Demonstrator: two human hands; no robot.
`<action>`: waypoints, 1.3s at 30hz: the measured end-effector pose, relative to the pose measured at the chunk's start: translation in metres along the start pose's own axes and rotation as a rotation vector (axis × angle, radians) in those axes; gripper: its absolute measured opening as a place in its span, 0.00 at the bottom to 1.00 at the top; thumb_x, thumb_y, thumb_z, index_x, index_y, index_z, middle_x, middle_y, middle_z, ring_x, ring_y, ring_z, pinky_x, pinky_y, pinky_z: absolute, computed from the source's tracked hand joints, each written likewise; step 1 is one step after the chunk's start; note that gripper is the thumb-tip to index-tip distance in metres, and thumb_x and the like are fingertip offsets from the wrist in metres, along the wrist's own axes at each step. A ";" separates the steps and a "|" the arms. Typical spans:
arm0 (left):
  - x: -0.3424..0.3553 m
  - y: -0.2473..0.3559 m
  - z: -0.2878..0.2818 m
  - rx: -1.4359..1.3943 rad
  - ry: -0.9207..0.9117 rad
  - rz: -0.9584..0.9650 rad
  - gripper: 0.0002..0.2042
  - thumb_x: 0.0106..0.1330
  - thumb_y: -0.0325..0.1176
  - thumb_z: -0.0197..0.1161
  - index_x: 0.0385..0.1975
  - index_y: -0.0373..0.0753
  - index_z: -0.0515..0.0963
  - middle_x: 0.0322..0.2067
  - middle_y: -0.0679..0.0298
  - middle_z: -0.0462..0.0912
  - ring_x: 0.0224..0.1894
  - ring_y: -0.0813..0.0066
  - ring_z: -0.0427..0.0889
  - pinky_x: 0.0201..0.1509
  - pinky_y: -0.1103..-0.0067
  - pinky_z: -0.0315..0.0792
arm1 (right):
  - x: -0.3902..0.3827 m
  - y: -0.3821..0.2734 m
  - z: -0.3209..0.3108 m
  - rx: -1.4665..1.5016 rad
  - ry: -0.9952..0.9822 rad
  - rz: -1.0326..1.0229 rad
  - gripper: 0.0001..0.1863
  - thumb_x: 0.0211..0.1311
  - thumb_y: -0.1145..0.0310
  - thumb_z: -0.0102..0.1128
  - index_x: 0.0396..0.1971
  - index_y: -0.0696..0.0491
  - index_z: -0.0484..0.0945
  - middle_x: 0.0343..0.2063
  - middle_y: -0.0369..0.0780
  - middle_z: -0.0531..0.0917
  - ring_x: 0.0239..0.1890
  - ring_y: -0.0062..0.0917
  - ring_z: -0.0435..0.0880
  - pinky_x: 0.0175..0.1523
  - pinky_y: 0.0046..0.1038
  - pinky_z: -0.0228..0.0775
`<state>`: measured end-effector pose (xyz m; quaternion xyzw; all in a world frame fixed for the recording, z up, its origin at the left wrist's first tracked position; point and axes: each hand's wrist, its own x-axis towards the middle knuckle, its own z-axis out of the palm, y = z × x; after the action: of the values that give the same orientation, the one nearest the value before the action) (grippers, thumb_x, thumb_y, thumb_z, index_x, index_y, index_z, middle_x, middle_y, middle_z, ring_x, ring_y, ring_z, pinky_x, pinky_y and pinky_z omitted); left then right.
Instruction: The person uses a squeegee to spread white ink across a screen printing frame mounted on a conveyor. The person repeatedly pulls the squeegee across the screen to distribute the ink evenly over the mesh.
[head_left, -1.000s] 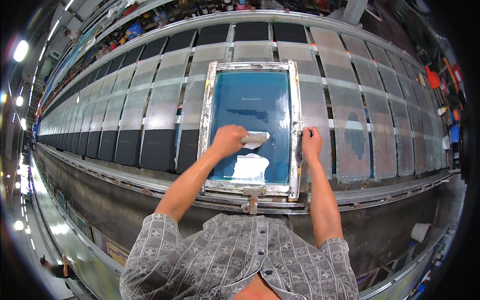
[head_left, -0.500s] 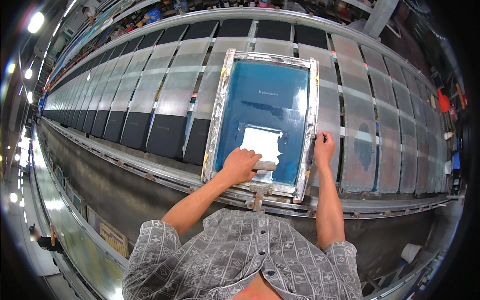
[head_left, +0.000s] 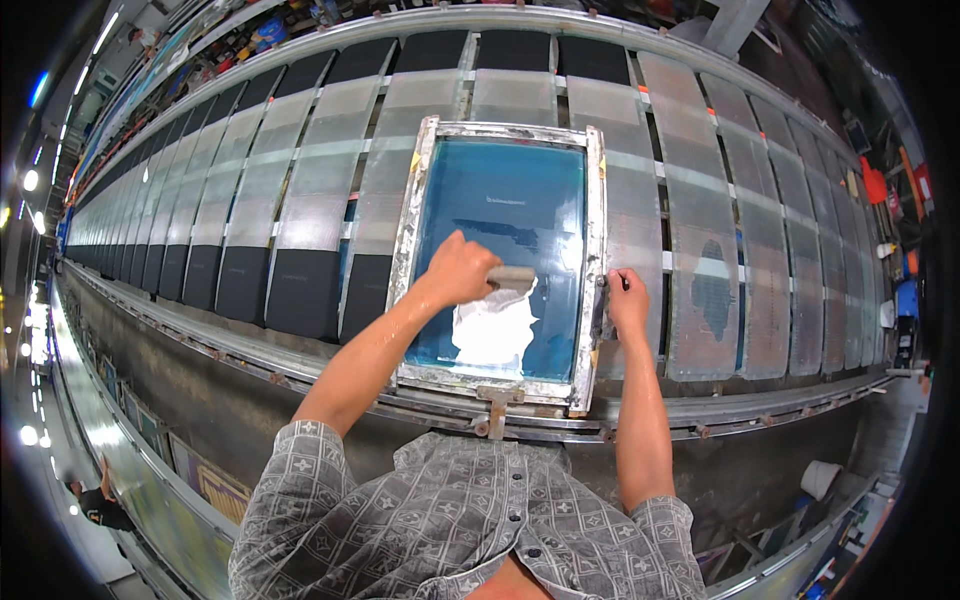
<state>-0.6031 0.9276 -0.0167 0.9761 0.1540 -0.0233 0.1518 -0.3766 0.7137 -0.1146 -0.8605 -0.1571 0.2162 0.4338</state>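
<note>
Left hand (head_left: 463,270) and right hand (head_left: 629,302) both curled, bare forearms (head_left: 372,348) forward.

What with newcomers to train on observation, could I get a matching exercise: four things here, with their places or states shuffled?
1. Left hand
2. Right hand
3. White paste
4. Pale bucket

A. Beside the frame's right edge
B. Toward the picture's lower right
C. Pooled on the blue mesh
D. Gripping the scraper

Pairs: 1-D; 2-A; 3-C; 4-B
</note>
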 end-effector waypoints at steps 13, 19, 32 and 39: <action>0.040 -0.018 0.004 0.047 -0.134 -0.024 0.10 0.47 0.40 0.72 0.29 0.46 0.86 0.22 0.60 0.83 0.29 0.58 0.81 0.42 0.69 0.69 | -0.020 -0.016 0.009 0.076 0.097 -0.044 0.12 0.68 0.62 0.56 0.35 0.57 0.76 0.25 0.43 0.81 0.29 0.27 0.75 0.39 0.31 0.68; -0.020 0.016 0.022 0.016 -0.123 0.002 0.05 0.47 0.39 0.69 0.23 0.49 0.83 0.21 0.63 0.83 0.25 0.63 0.80 0.41 0.69 0.66 | -0.019 -0.017 0.009 0.078 0.076 -0.036 0.12 0.68 0.62 0.55 0.36 0.57 0.76 0.26 0.44 0.81 0.29 0.26 0.75 0.39 0.31 0.68; -0.080 0.051 0.027 -0.075 -0.085 -0.037 0.14 0.45 0.31 0.71 0.35 0.45 0.83 0.33 0.67 0.84 0.33 0.65 0.81 0.43 0.71 0.67 | -0.006 -0.004 0.005 0.009 -0.008 0.058 0.14 0.67 0.58 0.55 0.36 0.56 0.76 0.27 0.46 0.81 0.29 0.33 0.77 0.40 0.33 0.69; -0.054 0.026 0.015 -0.224 -0.212 -0.081 0.11 0.43 0.36 0.73 0.29 0.45 0.85 0.28 0.61 0.84 0.32 0.57 0.83 0.37 0.65 0.75 | -0.015 -0.019 0.006 0.036 0.100 0.024 0.16 0.65 0.57 0.57 0.34 0.57 0.77 0.24 0.44 0.80 0.27 0.29 0.75 0.38 0.31 0.67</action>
<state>-0.6468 0.8841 -0.0184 0.9380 0.1782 -0.1150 0.2742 -0.3946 0.7217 -0.0991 -0.8640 -0.1210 0.1806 0.4541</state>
